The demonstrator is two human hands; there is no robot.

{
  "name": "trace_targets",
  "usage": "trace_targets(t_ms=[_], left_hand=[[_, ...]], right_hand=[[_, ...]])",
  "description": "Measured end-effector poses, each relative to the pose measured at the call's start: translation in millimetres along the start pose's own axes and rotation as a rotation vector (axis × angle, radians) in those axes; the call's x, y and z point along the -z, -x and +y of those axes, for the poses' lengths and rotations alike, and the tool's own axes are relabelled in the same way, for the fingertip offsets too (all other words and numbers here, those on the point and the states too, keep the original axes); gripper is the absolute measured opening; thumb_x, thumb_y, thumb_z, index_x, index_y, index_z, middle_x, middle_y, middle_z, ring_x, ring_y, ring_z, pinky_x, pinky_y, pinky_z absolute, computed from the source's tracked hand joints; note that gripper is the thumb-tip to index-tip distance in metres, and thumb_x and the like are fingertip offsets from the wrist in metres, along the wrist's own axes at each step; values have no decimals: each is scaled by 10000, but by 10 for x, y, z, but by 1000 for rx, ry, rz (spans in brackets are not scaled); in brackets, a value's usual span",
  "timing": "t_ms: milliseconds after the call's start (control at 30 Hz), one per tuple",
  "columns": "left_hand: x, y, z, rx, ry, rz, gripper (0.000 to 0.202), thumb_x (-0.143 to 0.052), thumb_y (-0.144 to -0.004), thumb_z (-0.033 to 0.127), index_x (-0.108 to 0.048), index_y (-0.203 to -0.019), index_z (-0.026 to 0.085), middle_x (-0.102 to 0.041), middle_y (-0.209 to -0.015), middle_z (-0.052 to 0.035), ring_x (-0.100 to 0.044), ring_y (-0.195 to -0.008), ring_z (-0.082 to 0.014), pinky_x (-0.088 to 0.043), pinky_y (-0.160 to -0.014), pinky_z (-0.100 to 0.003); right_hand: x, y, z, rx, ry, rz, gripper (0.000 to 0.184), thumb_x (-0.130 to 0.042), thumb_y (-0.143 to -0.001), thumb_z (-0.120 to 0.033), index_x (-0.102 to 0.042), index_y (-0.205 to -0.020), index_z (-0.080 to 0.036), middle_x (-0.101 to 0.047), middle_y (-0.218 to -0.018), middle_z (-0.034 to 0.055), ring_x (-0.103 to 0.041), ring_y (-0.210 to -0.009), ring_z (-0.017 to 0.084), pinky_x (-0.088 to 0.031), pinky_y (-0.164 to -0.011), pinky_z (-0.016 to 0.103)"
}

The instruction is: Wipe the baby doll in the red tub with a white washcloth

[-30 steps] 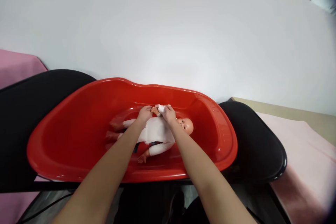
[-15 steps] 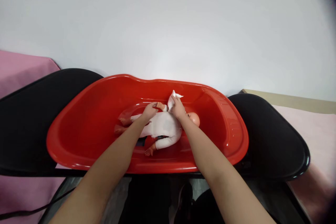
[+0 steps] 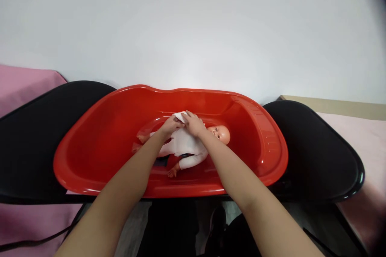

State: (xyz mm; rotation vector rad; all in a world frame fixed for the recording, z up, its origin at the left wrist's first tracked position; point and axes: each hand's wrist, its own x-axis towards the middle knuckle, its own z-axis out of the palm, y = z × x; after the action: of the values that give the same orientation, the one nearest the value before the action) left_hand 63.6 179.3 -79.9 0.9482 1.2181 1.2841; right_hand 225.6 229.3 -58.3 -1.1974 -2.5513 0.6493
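A baby doll (image 3: pixel 193 144) in a white suit lies on its back in a red plastic tub (image 3: pixel 99 136), its bare head to the right. My left hand (image 3: pixel 169 124) and my right hand (image 3: pixel 194 123) meet over the doll's far arm, fingers closed together on a small white cloth (image 3: pixel 180 115). The doll's far hand is hidden under my hands and the cloth. Its near arm and hand rest on the tub floor.
The tub rests across two black chair seats, one at the left (image 3: pixel 33 128) and one at the right (image 3: pixel 316 156). Pink fabric (image 3: pixel 21 84) lies at far left and far right. A white wall rises close behind. A dark cable runs on the floor below.
My right hand has brought the white cloth down and left from the tub's back wall onto the doll's far hand. My left hand stays at that arm, now touching the cloth.
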Motion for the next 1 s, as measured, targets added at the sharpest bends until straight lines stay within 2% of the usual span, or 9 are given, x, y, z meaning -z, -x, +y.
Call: trace_targets(t_ms=[100,233,300,400,500,667,800,900,1000], left_hand=[[-9,-39,-4,18,53,-11,436,-803,-573,104,-659,-975,191,-723,-1003,-43,-682,-959,-196,-519,-896,-311],[-44,-43,-17,59,-1,37,459,-778,-589,109,-684,-1028,205,-730,-1047,-47,-684,-984,-206,-522,-846,-291],[-58,-36,-30,75,-13,63,459,-774,-604,120,-685,-1045,211,-737,-1078,-50,-690,-998,-210,-524,-833,-288],[-67,-30,-45,59,-16,42,442,-783,-613,133,-684,-1037,208,-742,-1118,-57,-698,-992,-206,-520,-800,-271],[-71,-26,-48,42,-35,41,445,-812,-622,155,-706,-1052,208,-750,-1145,-72,-699,-991,-218,-518,-769,-266],[-89,-2,-26,11,-41,44,462,-819,-646,174,-732,-1099,203,-753,-1160,-83,-699,-1007,-224,-508,-746,-257],[-100,36,2,-18,-65,56,499,-748,-648,140,-721,-1138,227,-751,-1167,-63,-704,-1002,-210,-502,-755,-257],[-95,37,-14,8,-118,137,427,-712,-686,192,-714,-1113,223,-758,-1018,-53,-688,-867,-219,-501,-731,-302],[-92,-2,-52,-9,-100,176,335,-702,-678,248,-707,-1007,183,-730,-864,-56,-667,-796,-234,-510,-724,-337]], right_hand=[[12,1,71,-19,-37,40,503,-476,-1075,-258,-550,-1573,-267,-406,-1751,104,-410,-1563,336,-388,-1252,581],[18,-20,85,-49,-68,30,378,-540,-1050,-262,-629,-1416,-228,-633,-1508,115,-588,-1347,262,-477,-1157,429],[26,-23,74,-87,-29,30,347,-564,-1042,-285,-645,-1371,-210,-657,-1426,134,-615,-1285,269,-497,-1104,410],[63,-12,58,-134,29,51,268,-571,-1042,-325,-699,-1237,-194,-684,-1320,150,-663,-1141,280,-527,-970,387],[117,4,51,-189,31,56,199,-539,-1037,-267,-717,-1094,-196,-730,-1217,138,-683,-1001,253,-514,-866,355],[196,-8,56,-255,-34,181,177,-529,-1024,-257,-692,-1038,-191,-736,-1155,130,-667,-996,243,-510,-886,350],[197,-66,27,-167,-312,280,179,-512,-996,-213,-688,-971,-195,-713,-1165,83,-657,-1099,205,-506,-1001,310],[127,-115,-25,-49,-551,193,182,-520,-982,-225,-692,-932,-198,-721,-1143,47,-669,-1083,179,-513,-999,272],[20,-151,-29,-17,-506,112,192,-544,-996,-266,-701,-922,-184,-712,-1074,47,-664,-1020,184,-519,-970,281]])
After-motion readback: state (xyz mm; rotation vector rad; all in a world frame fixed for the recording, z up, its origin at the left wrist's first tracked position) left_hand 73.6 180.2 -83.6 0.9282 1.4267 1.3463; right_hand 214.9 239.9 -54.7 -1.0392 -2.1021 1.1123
